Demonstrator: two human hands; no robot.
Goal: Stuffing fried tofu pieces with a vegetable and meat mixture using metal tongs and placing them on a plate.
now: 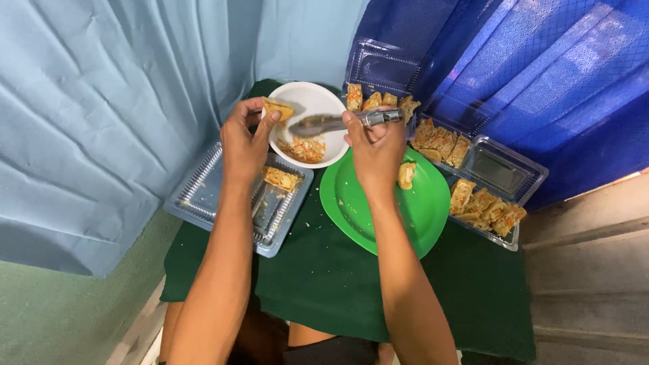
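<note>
Pinching fried tofu in left hand.

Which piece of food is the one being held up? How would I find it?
Start at the white bowl at the far side of the green-covered table. Over its left rim, the left hand pinches a golden fried piece in its fingertips. It is the only piece lifted in the air; the others lie in clear trays or on the green plate.
</note>
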